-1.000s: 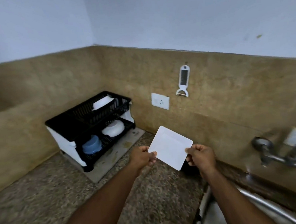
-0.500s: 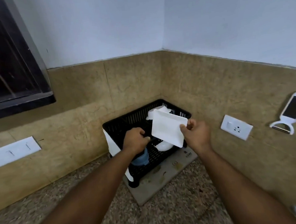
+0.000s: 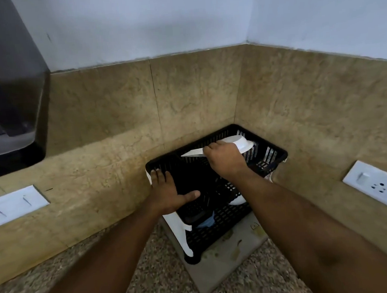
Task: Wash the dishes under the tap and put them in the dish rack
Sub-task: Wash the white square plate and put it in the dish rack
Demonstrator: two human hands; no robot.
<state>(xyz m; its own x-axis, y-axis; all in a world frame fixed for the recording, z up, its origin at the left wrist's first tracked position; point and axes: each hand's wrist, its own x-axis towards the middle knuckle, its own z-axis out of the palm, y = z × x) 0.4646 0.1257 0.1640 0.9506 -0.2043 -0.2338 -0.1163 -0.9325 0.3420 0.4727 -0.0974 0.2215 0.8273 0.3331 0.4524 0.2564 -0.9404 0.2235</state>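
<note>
A black two-tier dish rack (image 3: 277, 156) with white side panels stands in the counter corner. My right hand (image 3: 224, 159) is over its top tier, gripping a white square plate (image 3: 191, 152) that is seen nearly edge-on. Just behind it, a white bowl (image 3: 241, 142) sits in the top tier. My left hand (image 3: 168, 191) lies flat with fingers spread on the rack's front left corner, holding nothing. On the lower tier a blue bowl (image 3: 207, 221) and a white dish (image 3: 237, 201) are partly hidden.
The rack stands on a grey mat (image 3: 229, 266) on a speckled stone counter (image 3: 162, 282). Tan tiled walls close the corner. A white socket plate (image 3: 371, 183) is on the right wall, a switch plate (image 3: 10, 206) on the left, a dark window frame (image 3: 10, 89) above it.
The view swung left from the tap to the rack. Both hands carried the plate over; my left hand let go and settled on the rack, my right hand lowered the plate into the top tier.
</note>
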